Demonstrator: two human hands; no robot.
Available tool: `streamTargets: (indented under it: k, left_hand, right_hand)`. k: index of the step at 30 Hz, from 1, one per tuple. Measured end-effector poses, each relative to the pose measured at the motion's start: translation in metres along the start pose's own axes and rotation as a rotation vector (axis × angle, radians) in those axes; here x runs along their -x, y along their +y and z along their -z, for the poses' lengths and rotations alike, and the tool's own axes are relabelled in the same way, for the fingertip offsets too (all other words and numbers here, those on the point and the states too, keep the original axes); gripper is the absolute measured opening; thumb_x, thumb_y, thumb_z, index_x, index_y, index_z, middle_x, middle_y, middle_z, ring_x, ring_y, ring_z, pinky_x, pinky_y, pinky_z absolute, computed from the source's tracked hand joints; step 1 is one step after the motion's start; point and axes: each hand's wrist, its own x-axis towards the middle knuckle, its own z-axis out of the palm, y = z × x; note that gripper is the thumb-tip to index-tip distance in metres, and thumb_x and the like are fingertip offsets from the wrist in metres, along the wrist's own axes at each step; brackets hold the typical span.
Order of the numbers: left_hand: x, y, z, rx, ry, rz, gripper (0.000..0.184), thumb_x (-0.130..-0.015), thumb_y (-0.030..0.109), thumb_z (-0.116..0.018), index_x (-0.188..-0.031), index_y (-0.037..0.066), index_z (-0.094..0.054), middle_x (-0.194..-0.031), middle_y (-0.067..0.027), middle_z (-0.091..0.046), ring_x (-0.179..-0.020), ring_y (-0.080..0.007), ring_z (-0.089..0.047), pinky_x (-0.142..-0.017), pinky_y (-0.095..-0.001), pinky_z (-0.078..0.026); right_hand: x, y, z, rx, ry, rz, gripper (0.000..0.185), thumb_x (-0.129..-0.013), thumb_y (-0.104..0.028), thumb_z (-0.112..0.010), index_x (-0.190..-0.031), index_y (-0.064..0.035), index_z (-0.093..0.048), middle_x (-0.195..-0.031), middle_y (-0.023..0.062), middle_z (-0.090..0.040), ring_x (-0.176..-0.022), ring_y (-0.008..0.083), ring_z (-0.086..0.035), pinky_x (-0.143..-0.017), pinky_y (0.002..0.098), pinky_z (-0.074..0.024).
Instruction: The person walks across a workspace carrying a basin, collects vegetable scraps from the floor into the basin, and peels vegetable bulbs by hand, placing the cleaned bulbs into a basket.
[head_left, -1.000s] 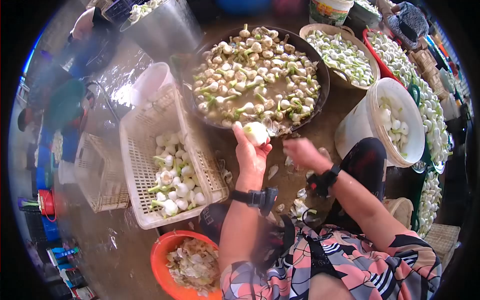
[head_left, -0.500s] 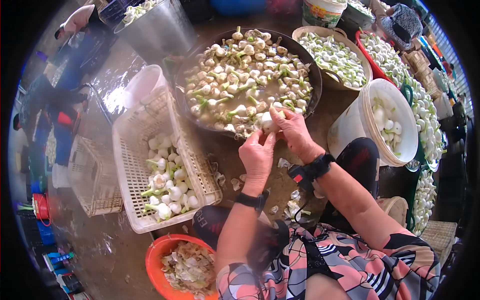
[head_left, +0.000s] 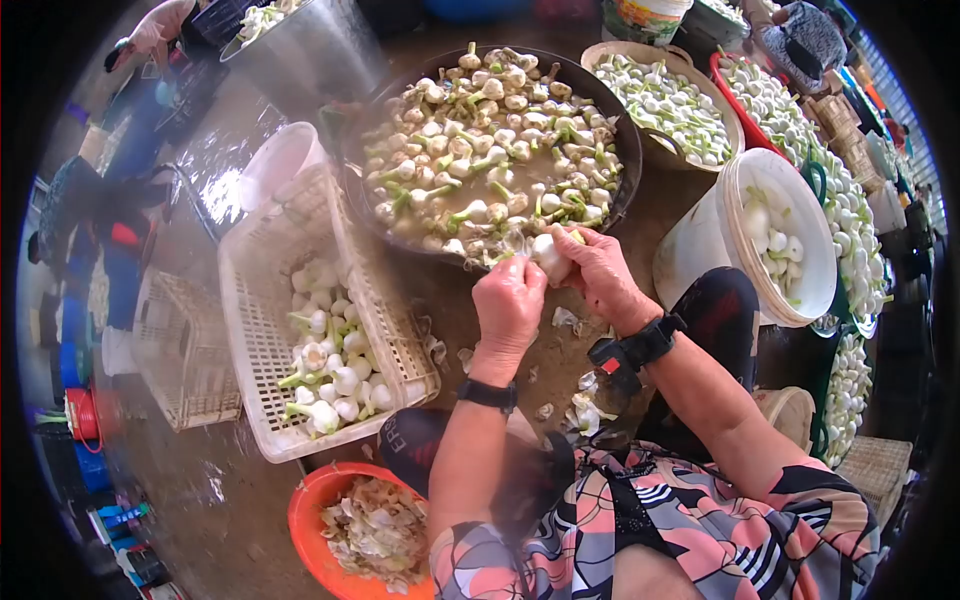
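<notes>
My right hand [head_left: 608, 282] grips a white garlic bulb [head_left: 550, 260] by its green stem end, over the near rim of a big dark basin. Closed against the bulb's other side, my left hand [head_left: 508, 303] pinches at its outer skin; its fingertips are partly hidden. Muddy water fills the basin [head_left: 628, 185], where many unpeeled garlic bulbs [head_left: 488, 150] with short green stems float. To the left stands a white plastic crate [head_left: 250, 340] holding clean peeled garlic bulbs [head_left: 345, 380].
An orange-red bowl [head_left: 305, 535] of garlic skins sits at lower left. On the right are a white bucket [head_left: 690, 235] with garlic, a beige tub [head_left: 735, 130] and more heaped containers. Skin scraps [head_left: 587, 410] litter the wet floor. Other people [head_left: 800, 45] work farther back.
The left hand has curled tighter and the bulb has been turned between the hands, its white side now showing. Both hands have shifted slightly. The view has moved a little.
</notes>
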Motion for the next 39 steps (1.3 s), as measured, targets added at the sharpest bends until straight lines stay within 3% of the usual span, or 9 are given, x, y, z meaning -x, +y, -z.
streamTargets:
  k: [6, 10, 17, 24, 27, 30, 33, 35, 39]
  left_hand:
    - [-0.009, -0.028, 0.008, 0.760, 0.045, 0.874, 0.015, -0.084, 0.007, -0.056, -0.094, -0.005, -0.058, -0.070, -0.0059, -0.060, -0.056, -0.0128, -0.060, -0.050, -0.0250, -0.050]
    - [0.005, 0.000, 0.000, 0.678, -0.032, 0.592, 0.032, -0.078, -0.001, -0.060, -0.110, -0.005, -0.058, -0.071, -0.0045, -0.062, -0.063, -0.0079, -0.056, -0.061, -0.0215, -0.048]
    - [0.006, 0.011, -0.014, -0.016, -0.038, -0.043, 0.014, -0.079, 0.014, -0.062, -0.073, 0.001, -0.058, -0.064, -0.0137, -0.058, -0.056, -0.0306, -0.057, -0.052, -0.0388, -0.046]
    - [0.006, 0.011, -0.009, -0.236, -0.053, -0.252, 0.012, -0.080, 0.008, -0.057, -0.069, 0.005, -0.053, -0.063, -0.0133, -0.053, -0.055, -0.0305, -0.055, -0.051, -0.0392, -0.045]
    - [-0.005, 0.014, -0.004, -0.165, 0.087, -0.206, 0.011, -0.078, 0.008, -0.058, -0.069, 0.002, -0.056, -0.061, -0.0128, -0.056, -0.054, -0.0297, -0.056, -0.049, -0.0382, -0.045]
    - [-0.012, -0.013, 0.003, 0.010, 0.100, 0.250, 0.013, -0.074, 0.011, -0.061, -0.070, -0.002, -0.062, -0.060, -0.0154, -0.059, -0.055, -0.0328, -0.059, -0.051, -0.0371, -0.047]
    - [0.000, -0.024, -0.016, -0.405, -0.259, 0.192, 0.010, -0.075, 0.009, -0.056, -0.066, 0.003, -0.057, -0.067, -0.0181, -0.061, -0.065, -0.0356, -0.060, -0.059, -0.0450, -0.048]
    - [0.016, -0.023, -0.024, -0.361, -0.267, 0.072, 0.016, -0.076, 0.010, -0.052, -0.086, 0.012, -0.065, -0.078, -0.0149, -0.062, -0.071, -0.0357, -0.062, -0.064, -0.0463, -0.049]
    - [0.015, -0.021, -0.015, -0.382, -0.350, 0.157, 0.022, -0.078, 0.012, -0.051, -0.093, 0.015, -0.066, -0.075, -0.0150, -0.063, -0.070, -0.0358, -0.062, -0.063, -0.0466, -0.050]
  right_hand:
    - [-0.011, -0.013, 0.024, -0.377, -0.258, -0.109, 0.039, -0.093, -0.031, -0.046, -0.120, -0.0030, -0.047, -0.108, 0.0116, -0.059, -0.094, 0.0234, -0.060, -0.067, 0.0347, -0.0507]
    - [-0.015, -0.003, 0.027, -0.401, -0.234, -0.077, 0.040, -0.092, -0.027, -0.048, -0.124, -0.0040, -0.046, -0.110, 0.0098, -0.058, -0.095, 0.0219, -0.059, -0.069, 0.0350, -0.0503]
    - [-0.003, 0.010, -0.010, -0.146, 0.192, 0.110, 0.031, -0.087, -0.020, -0.059, -0.110, -0.0003, -0.057, -0.091, 0.0067, -0.061, -0.076, 0.0133, -0.060, -0.063, 0.0237, -0.0491]
    - [-0.010, 0.012, -0.007, -0.038, 0.129, 0.134, 0.026, -0.090, -0.022, -0.056, -0.107, -0.0027, -0.059, -0.090, 0.0056, -0.062, -0.074, 0.0110, -0.059, -0.064, 0.0255, -0.0510]
    - [-0.007, -0.007, 0.003, -0.256, -0.091, -0.001, 0.031, -0.092, -0.025, -0.050, -0.111, -0.0013, -0.056, -0.098, 0.0088, -0.061, -0.084, 0.0166, -0.061, -0.066, 0.0299, -0.0524]
    - [-0.017, -0.008, 0.026, -0.450, -0.318, -0.057, 0.037, -0.092, -0.027, -0.045, -0.117, 0.0003, -0.051, -0.116, 0.0132, -0.056, -0.100, 0.0259, -0.058, -0.072, 0.0390, -0.0521]
    - [-0.026, -0.022, 0.037, -0.764, -0.453, -0.121, 0.038, -0.091, -0.027, -0.045, -0.119, -0.0007, -0.049, -0.121, 0.0151, -0.054, -0.104, 0.0298, -0.055, -0.074, 0.0428, -0.0490]
    - [-0.034, -0.018, 0.043, -0.886, -0.499, -0.155, 0.039, -0.090, -0.027, -0.046, -0.119, -0.0014, -0.049, -0.122, 0.0155, -0.053, -0.106, 0.0312, -0.053, -0.073, 0.0436, -0.0475]
    - [-0.052, -0.005, 0.036, -0.875, -0.374, -0.203, 0.038, -0.089, -0.026, -0.046, -0.119, -0.0021, -0.049, -0.121, 0.0148, -0.055, -0.105, 0.0305, -0.055, -0.071, 0.0417, -0.0468]
